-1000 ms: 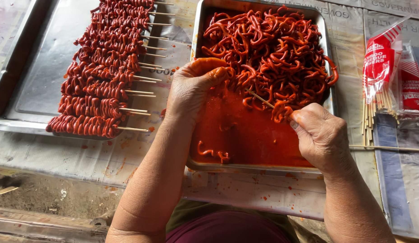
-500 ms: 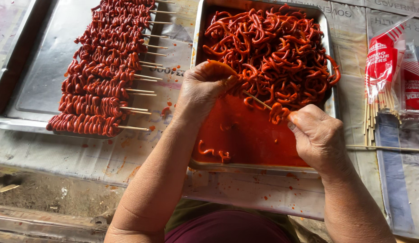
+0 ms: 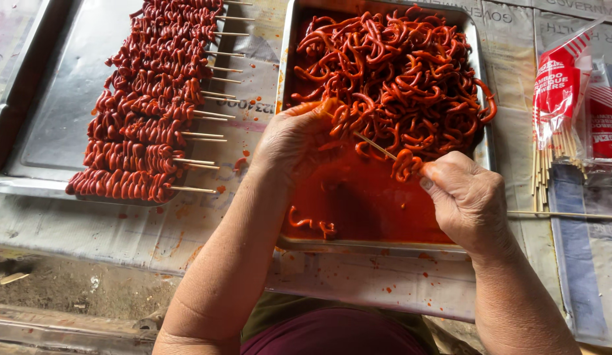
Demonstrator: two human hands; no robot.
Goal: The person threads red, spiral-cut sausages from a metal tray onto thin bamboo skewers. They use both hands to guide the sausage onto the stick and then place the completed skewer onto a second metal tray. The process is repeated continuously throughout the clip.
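A metal pan holds a heap of red marinated strips in red sauce. My left hand reaches into the pan and pinches strips at the near edge of the heap. My right hand grips a thin bamboo skewer with a few strips bunched on it close to my fingers. The skewer's tip points toward my left hand.
A flat metal tray on the left carries several finished skewers in a row. A red and white packet of bamboo sticks lies at the right, with one loose stick beside it. Stained newspaper covers the table.
My left hand has moved slightly left and lower in the pan, gathering strips at the skewer tip. My right hand has stayed with the skewer.
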